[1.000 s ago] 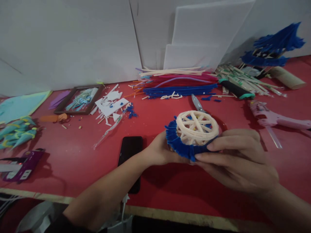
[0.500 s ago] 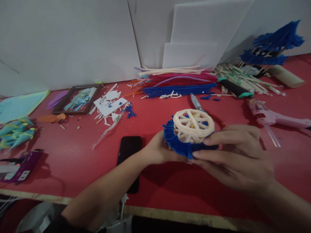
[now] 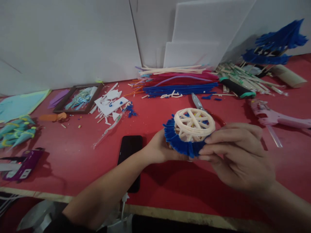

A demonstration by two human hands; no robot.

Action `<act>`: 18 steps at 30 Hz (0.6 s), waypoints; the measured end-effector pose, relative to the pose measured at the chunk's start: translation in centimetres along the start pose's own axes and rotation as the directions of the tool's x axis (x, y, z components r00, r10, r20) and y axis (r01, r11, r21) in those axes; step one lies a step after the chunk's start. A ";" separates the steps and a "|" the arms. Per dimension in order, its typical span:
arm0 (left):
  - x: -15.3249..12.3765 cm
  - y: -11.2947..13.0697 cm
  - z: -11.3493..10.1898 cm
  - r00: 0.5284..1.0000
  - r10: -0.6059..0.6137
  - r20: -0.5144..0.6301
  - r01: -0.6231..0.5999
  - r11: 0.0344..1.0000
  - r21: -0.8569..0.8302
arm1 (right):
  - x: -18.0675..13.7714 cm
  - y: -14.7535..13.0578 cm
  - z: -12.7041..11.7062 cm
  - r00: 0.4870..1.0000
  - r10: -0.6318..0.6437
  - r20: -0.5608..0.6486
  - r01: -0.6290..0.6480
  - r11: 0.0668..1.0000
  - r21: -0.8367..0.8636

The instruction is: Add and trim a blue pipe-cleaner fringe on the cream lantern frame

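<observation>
I hold a round wheel [image 3: 193, 124] of cream pipe cleaners with spokes, fringed along its near edge by blue pipe cleaner [image 3: 179, 143]. My left hand [image 3: 159, 149] grips it from below on the left, fingers mostly hidden under it. My right hand [image 3: 240, 157] holds the right side, its fingers curled and pressed on the blue fringe. The wheel hovers just above the red table [image 3: 80, 155].
A black phone [image 3: 130, 158] lies left of my left forearm. Scissors [image 3: 197, 103] lie behind the wheel, a pink glue gun [image 3: 277, 118] to the right. Pipe cleaner bundles [image 3: 179, 82] line the white boards at the back. White scraps [image 3: 110, 105], a frame [image 3: 78, 99], paper cones [image 3: 17, 132] at left.
My right fingers have drawn back to the right along the blue fringe and curled in. The wheel has shifted only slightly.
</observation>
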State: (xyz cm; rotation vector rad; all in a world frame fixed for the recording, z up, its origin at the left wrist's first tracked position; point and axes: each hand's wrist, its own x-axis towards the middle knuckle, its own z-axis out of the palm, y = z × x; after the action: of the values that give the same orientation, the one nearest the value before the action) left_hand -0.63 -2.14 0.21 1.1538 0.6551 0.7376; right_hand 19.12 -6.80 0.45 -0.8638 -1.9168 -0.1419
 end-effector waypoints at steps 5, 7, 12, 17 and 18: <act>-0.1 0.3 0.1 1.000 -0.003 0.008 0.003 1.000 0.031 | 0.3 0.0 -0.1 1.000 -0.017 0.019 0.017 1.000 0.002; -0.2 0.4 0.0 1.000 0.006 0.018 -0.006 1.000 0.026 | 0.5 0.1 -0.5 0.998 -0.058 0.032 0.059 0.998 -0.021; -0.2 0.4 0.0 1.000 0.011 0.012 -0.011 1.000 0.024 | 0.8 0.4 -1.0 0.994 -0.107 0.026 0.108 0.992 -0.070; -0.1 0.1 0.0 1.000 0.004 0.021 -0.005 0.999 0.039 | 0.7 0.4 -0.8 0.994 -0.112 0.010 0.112 0.993 -0.045; -0.1 0.0 -0.1 1.000 0.008 0.012 -0.008 0.999 0.049 | 0.7 0.3 -0.8 0.995 -0.099 0.013 0.100 0.994 -0.039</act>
State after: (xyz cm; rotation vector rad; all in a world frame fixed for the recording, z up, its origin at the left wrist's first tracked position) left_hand -0.79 -2.18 0.24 1.2055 0.6615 0.7242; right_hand 19.73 -6.53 1.34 -0.7969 -1.9741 -0.2366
